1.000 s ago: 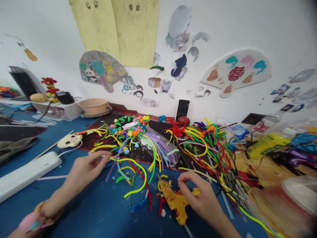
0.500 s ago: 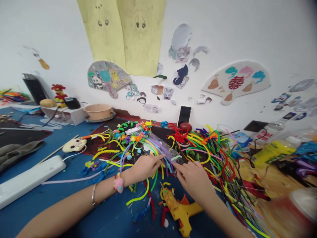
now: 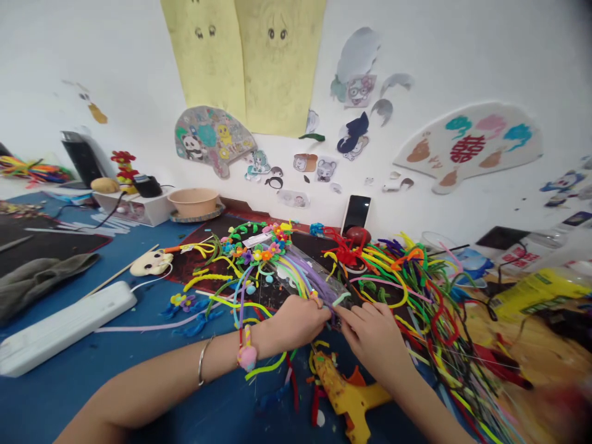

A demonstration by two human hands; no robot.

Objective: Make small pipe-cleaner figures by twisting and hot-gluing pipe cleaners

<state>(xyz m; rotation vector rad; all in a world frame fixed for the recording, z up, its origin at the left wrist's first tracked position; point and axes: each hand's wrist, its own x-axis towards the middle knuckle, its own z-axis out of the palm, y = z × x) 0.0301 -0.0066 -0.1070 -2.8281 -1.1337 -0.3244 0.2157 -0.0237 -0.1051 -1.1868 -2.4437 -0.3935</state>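
Observation:
My left hand [image 3: 296, 324] and my right hand [image 3: 372, 333] meet at the near end of a clear plastic bag of pipe cleaners [image 3: 308, 280], mostly purple, yellow and green. Both hands have their fingers pinched on the bag's end. My left wrist wears a bangle and a bead bracelet with a pink charm [image 3: 247, 354]. A yellow glue gun [image 3: 346, 394] lies on the blue table just below my hands.
Loose pipe cleaners [image 3: 416, 290] sprawl to the right. Small flower figures [image 3: 259, 246] sit behind the bag. A white power strip [image 3: 60, 330] lies at the left, with a beige bowl [image 3: 194, 200] and a phone [image 3: 356, 213] by the wall.
My left hand swept from the left across to the bag. My right hand left the glue gun and rose to the bag's end. Both then closed on it.

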